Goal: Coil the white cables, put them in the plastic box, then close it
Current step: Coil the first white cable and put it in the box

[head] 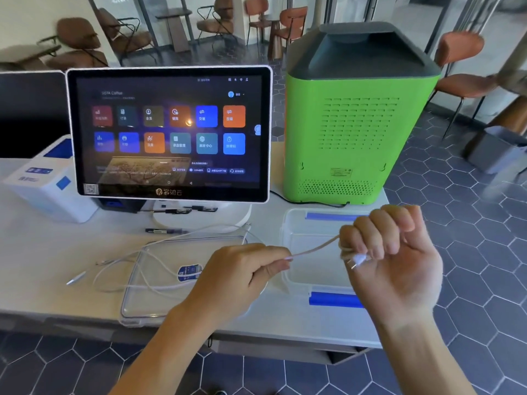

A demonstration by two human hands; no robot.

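right hand [390,252] is curled up tight around one end of a white cable [313,248], with a few turns bunched inside the fist and a white plug end poking out under the fingers. the cable runs taut from there over to the left hand [239,275], which pinches it between thumb and fingertips just a little way along. both hands hover above the table [42,252], the right one over the clear plastic box [296,243], which sits open near the table's right edge with blue latches on its far and near sides. can't tell if anything is already in the box. the see-through lid [159,295] lies flat beside the box on its left, partly under the left hand, with a blue and white label on it. the loose rest of the white cabling [122,269] sprawls in slack loops across the lid and onto the table to its left, with a connector end lying off toward the left; can't say for sure how many separate cables that is. further back there's a dark pen [165,231], then a touchscreen terminal [171,132] showing colourful app tiles, a white and blue device [48,192] to its left, and a big green and grey machine [356,124] standing behind the box. chairs sit out on the tiled floor beyond.
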